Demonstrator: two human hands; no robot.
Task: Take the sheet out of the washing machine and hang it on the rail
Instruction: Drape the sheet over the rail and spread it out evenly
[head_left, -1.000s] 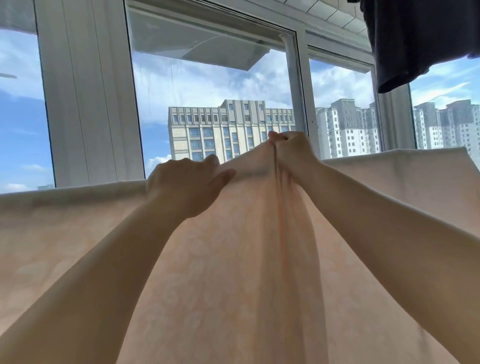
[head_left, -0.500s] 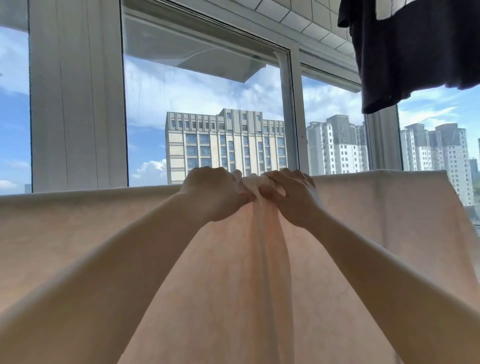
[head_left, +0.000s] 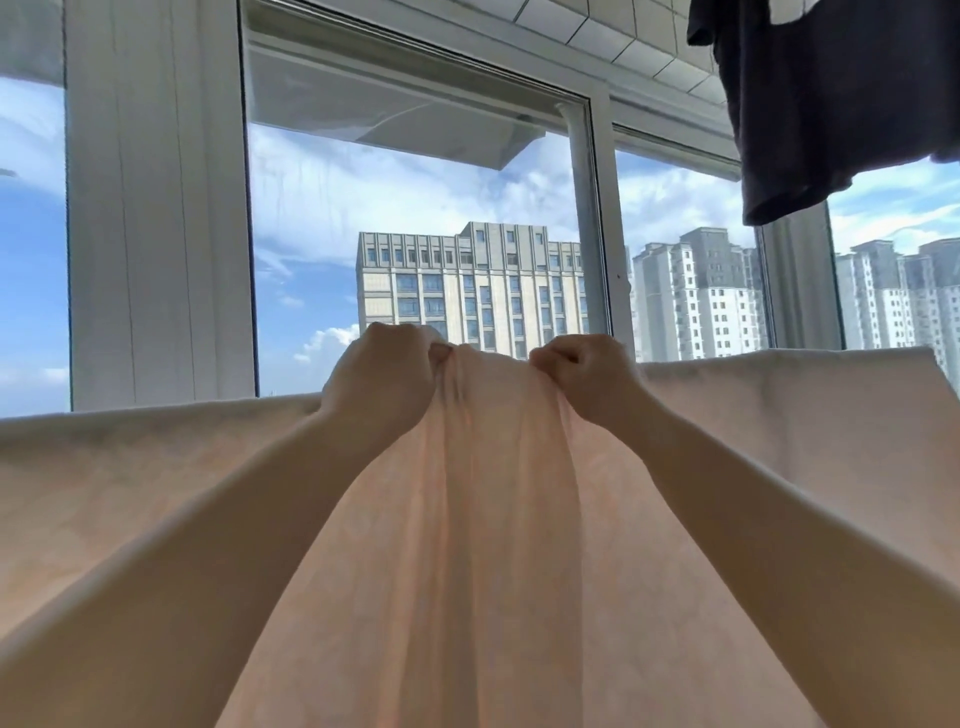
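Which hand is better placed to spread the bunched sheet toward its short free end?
Right. The right hand grips the peach cotton sheet nearest its end below the dark hanging garment; the left hand is farther.

So all you really get of the person is two bare forearms and the hands. Left hand and right hand are both bare too: no gloves, rings, watch or bracelets that I can spot. No sleeves showing anywhere along either arm, right out to the frame edge at 7 and 5 o'clock. Fingernails are too small to make out.
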